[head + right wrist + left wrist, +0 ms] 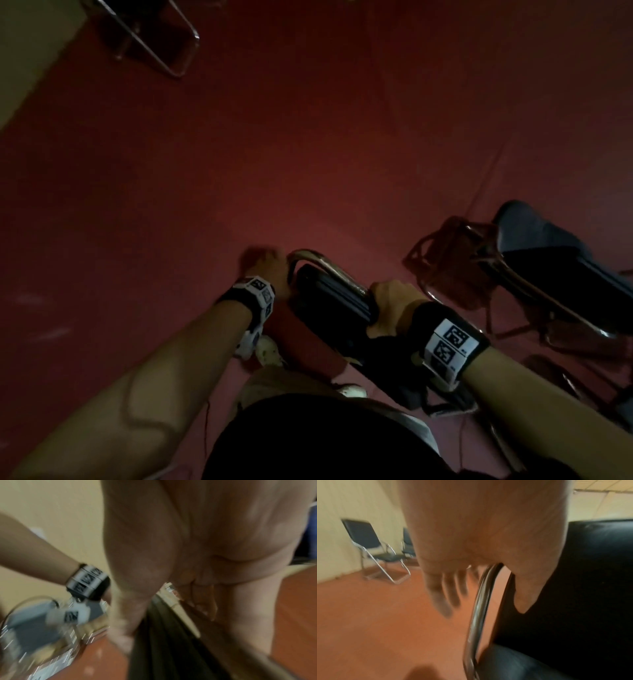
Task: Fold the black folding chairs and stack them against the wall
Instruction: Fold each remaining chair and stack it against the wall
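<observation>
I stand over a black folding chair with a chrome tube frame. My right hand grips the top edge of its padded back, thumb on one side and fingers curled over the other. My left hand is at the chair's left side by the bend of the tube. In the left wrist view its fingers hang straight and blurred, and the chrome tube runs up between them and the thumb. The black backrest fills the right of that view.
An unfolded chair stands at the upper left by the cream wall; it is chair in the left wrist view, with another chair beyond. A further black chair stands close on my right. Red floor lies ahead.
</observation>
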